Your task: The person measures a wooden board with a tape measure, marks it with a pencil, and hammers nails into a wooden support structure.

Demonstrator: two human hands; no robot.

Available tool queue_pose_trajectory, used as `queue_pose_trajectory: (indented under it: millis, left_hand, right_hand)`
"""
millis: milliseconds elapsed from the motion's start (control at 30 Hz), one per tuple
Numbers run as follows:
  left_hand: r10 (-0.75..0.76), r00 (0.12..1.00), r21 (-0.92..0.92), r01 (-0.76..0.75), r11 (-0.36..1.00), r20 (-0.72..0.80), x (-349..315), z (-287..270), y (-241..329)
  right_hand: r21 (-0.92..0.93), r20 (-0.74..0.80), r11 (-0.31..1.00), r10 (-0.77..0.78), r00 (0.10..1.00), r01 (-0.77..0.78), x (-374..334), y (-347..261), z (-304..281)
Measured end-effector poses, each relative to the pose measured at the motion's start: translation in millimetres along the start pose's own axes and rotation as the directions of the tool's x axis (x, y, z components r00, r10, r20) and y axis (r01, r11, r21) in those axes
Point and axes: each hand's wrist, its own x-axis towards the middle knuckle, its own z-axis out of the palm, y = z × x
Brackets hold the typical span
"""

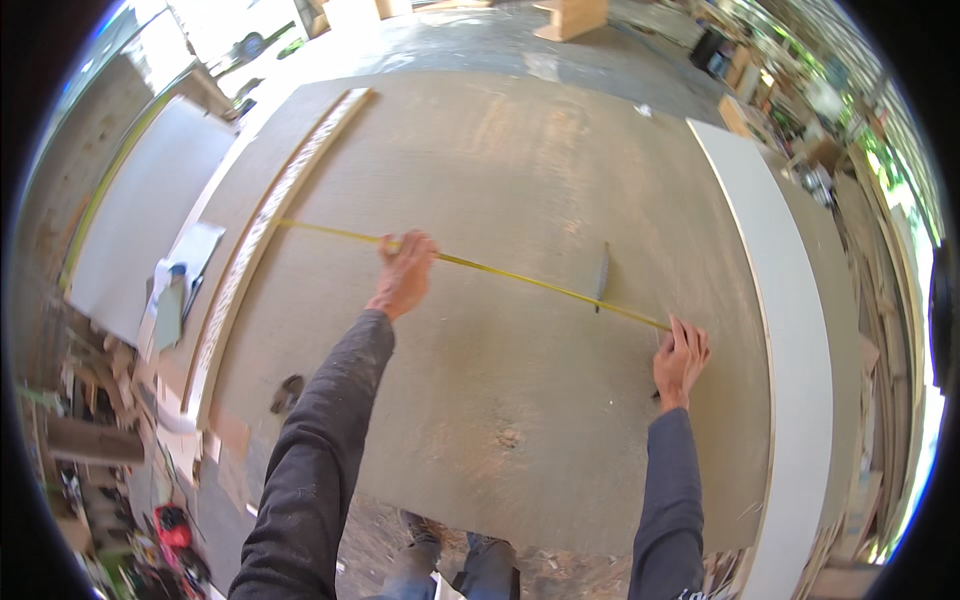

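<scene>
A yellow tape measure (520, 278) is drawn out across a large brown board (480, 400). Its far left end meets the edge of a long pale strip (250, 245) lying on the board. My left hand (405, 270) pinches the blade partway along, with the fingers curled over it. At the right end, my right hand (682, 362) is closed round the tape measure; the case is mostly hidden by the fingers. A slim dark curved piece (603, 275) lies across the line of the tape, close to my right hand. A small dark object (287, 393) rests left of my left forearm.
A long white panel (790, 300) runs along the board's right side. Papers and a greenish box (172, 312) lie beyond the pale strip, beside a white sheet (150, 210). Scrap wood and a red tool (172, 527) clutter the lower left. Stacked timber (875, 330) stands right.
</scene>
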Motion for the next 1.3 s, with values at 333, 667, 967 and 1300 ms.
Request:
queue_pose_trajectory:
  millis: [333,667,967,1300]
  left_hand:
    - [0.444,0.851,-0.078,-0.441,0.894,0.282,-123,-156,63]
    - [0.14,0.95,-0.317,-0.047,0.947,0.278,-362,-314,32]
    - [-0.761,0.176,-0.766,-0.054,-0.641,0.625,-500,-323,24]
    - [-0.819,0.099,-0.814,-0.096,-0.573,0.565,-513,-337,-94]
  right_hand:
    - [0.445,0.288,0.887,-0.275,0.917,0.126,-152,-130,-132]
    - [0.691,0.709,0.459,-0.281,0.647,-0.558,-303,-450,-185]
    - [0.775,0.632,0.391,-0.45,0.631,-0.497,-356,-671,-167]
    - [0.94,0.306,0.339,-0.785,0.539,-0.039,-326,-730,-128]
